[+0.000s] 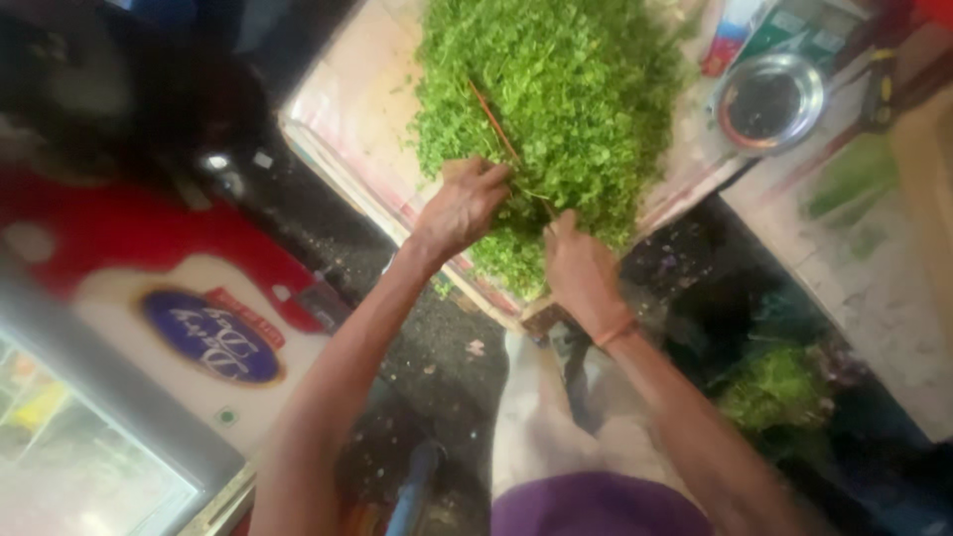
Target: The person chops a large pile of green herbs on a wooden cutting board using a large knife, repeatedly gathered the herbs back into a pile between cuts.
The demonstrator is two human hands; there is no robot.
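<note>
A big heap of green leafy herbs (556, 89) lies on a pale table (362, 94). My left hand (464, 206) grips a bunch at the heap's near edge, fingers curled into the leaves. My right hand (579, 266), with a thin orange band at the wrist, also closes on leaves at the near edge, just right of the left hand. A thin reddish stem or string (493, 121) runs up across the heap from my left hand.
A round steel bowl (768, 101) stands to the right of the heap, with colourful packets behind it. A red and white chest freezer (149, 298) with a glass lid stands at left. More greens (774, 387) lie low at right. The ground below is dark.
</note>
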